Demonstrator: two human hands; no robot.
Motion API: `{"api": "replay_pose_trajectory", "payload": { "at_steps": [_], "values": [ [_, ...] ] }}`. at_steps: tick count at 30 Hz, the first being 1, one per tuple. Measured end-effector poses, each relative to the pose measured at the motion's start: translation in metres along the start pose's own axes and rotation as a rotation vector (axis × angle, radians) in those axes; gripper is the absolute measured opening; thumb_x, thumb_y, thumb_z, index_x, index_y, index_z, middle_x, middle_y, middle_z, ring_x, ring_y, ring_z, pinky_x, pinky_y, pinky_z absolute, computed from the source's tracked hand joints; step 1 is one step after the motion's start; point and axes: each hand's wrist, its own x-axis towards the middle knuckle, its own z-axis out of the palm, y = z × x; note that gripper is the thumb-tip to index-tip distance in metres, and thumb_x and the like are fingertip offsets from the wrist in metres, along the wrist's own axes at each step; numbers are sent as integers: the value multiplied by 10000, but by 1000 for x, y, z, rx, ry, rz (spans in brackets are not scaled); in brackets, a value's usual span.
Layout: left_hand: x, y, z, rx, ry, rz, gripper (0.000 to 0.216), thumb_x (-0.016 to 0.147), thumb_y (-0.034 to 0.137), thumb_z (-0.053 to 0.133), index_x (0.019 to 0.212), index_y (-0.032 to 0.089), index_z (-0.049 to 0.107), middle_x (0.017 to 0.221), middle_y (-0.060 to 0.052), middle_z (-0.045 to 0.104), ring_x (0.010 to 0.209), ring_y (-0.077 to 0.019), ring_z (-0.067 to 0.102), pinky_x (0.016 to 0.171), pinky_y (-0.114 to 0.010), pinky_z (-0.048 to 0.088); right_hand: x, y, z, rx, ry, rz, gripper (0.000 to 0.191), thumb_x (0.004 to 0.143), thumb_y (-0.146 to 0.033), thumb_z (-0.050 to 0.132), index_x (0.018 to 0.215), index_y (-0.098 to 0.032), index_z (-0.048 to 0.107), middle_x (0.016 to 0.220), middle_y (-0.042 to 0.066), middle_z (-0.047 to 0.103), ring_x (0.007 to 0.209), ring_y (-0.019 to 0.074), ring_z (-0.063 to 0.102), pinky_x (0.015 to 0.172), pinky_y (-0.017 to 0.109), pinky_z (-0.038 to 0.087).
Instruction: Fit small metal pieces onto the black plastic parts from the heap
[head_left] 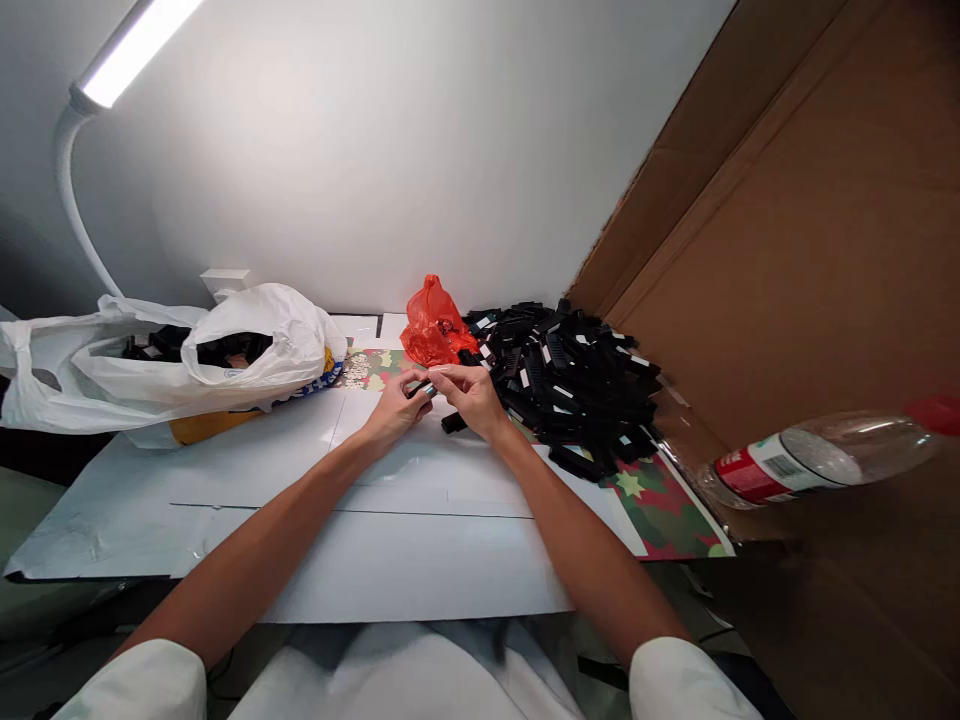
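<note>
Over the white table top, both hands meet in front of the red plastic bag. My left hand (pixel 396 410) is closed on a small black piece (pixel 421 387) with a light, shiny part. Against its right end, the fingertips of my right hand (pixel 474 396) are pinched together; what lies between them is too small to make out. A loose black piece (pixel 453 424) rests on the table just below my right hand. Close by on the right is a big heap of black plastic parts (pixel 570 385), several with white labels.
A white plastic bag (pixel 285 320) holding dark parts stands at the left. Behind my hands sits a red plastic bag (pixel 433 325). A cardboard sheet (pixel 810 250) walls the right side, with a lying plastic bottle (pixel 817 458) before it. A lamp (pixel 135 45) shines from upper left.
</note>
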Motion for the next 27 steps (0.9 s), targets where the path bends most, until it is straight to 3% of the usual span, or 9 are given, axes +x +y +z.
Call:
{"api": "replay_pose_trajectory", "payload": {
  "at_steps": [8, 19, 23, 27],
  "values": [
    [0, 0, 1, -87, 11, 23, 463, 722, 407, 869, 748, 209, 451, 577, 92, 384, 492, -44, 341, 483, -195, 193, 1, 8, 2, 36, 49, 12, 558, 874, -685, 696, 910, -144, 826, 671, 27, 593, 630, 151, 539, 515, 257, 410],
    [3, -4, -2, -82, 18, 47, 458, 736, 410, 859, 763, 214, 446, 560, 99, 376, 465, -42, 346, 460, -188, 159, 0, 3, 3, -31, 63, -11, 560, 906, -679, 652, 874, -137, 786, 665, 20, 551, 617, 144, 484, 506, 266, 346],
    [3, 0, -1, -94, 29, 12, 470, 711, 405, 864, 752, 217, 434, 553, 102, 374, 456, -37, 324, 455, -188, 160, 1, 1, 5, -26, 64, 23, 590, 922, -726, 602, 870, -155, 740, 595, -24, 445, 559, 126, 415, 485, 260, 305],
    [2, 4, -3, -74, -20, -47, 467, 723, 445, 852, 768, 223, 444, 530, 101, 392, 441, -35, 258, 447, -196, 122, 3, 2, 6, 87, 106, 106, 584, 895, -776, 607, 933, -195, 648, 591, -58, 434, 498, 103, 374, 446, 234, 277]
  ]
}}
